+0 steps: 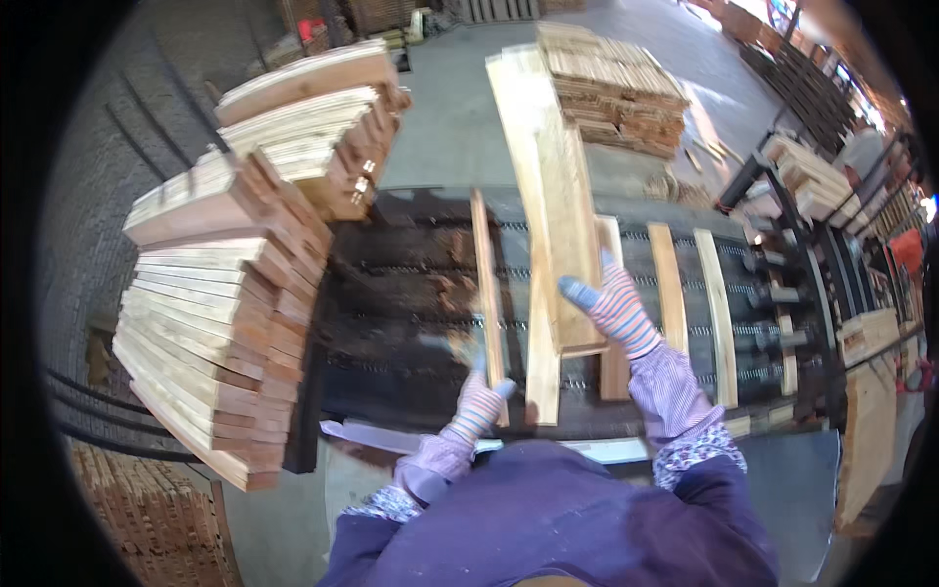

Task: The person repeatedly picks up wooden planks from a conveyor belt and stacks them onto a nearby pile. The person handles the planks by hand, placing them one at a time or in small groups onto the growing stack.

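Note:
Both my hands wear striped gloves with grey-blue fingertips. My right hand (623,311) is closed on the right edge of a wide pale plank (572,235), its thumb on the top face and its fingers along the side. This plank lies slantwise, overlapping a longer board (541,323) beneath it. A narrow wooden board (486,279) stretches away from me on the left. My left hand (477,403), slightly blurred, straddles the near end of that narrow board, fingers at its left edge and thumb at its right. The boards rest across a dark chain conveyor (391,342).
Tall stacks of cut boards (186,333) rise left of the conveyor. Beyond it stands another plank stack (616,88) on the floor. Separate boards (668,284) lie across the chains at the right. A dark metal frame (807,264) borders the right end, with a person (861,152) farther back.

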Available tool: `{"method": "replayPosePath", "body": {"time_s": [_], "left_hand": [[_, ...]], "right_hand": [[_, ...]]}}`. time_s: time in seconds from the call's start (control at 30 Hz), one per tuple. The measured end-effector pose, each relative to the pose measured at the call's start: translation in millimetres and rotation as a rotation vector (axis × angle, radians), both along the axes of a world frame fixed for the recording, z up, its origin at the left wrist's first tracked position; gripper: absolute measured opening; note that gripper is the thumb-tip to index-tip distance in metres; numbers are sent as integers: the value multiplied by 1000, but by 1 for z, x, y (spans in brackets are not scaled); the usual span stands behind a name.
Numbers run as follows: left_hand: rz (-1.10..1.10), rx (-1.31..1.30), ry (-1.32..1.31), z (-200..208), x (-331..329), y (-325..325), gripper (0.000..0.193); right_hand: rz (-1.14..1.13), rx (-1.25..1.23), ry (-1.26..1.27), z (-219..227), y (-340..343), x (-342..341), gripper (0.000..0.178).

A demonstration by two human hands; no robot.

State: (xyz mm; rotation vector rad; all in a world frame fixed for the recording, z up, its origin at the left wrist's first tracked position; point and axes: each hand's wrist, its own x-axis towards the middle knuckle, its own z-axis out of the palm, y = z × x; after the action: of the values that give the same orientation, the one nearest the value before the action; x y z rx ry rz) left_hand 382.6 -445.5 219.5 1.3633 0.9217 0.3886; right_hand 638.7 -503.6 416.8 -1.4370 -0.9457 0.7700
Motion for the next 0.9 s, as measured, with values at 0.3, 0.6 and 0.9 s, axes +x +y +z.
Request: {"method": "replayPosePath", "body": {"time_s": [0.3,0.6,0.9], "left_hand": [[-450,738,645,8,20,-10,106],[-493,528,684,23,0,16,114],[-396,487,822,6,2,29,114]], "right_hand": [[-184,249,-985,176,279,-13,61],[46,-123,-1417,235,477,-100,69],[-333,144,-1552,164,425,-35,61]]}}
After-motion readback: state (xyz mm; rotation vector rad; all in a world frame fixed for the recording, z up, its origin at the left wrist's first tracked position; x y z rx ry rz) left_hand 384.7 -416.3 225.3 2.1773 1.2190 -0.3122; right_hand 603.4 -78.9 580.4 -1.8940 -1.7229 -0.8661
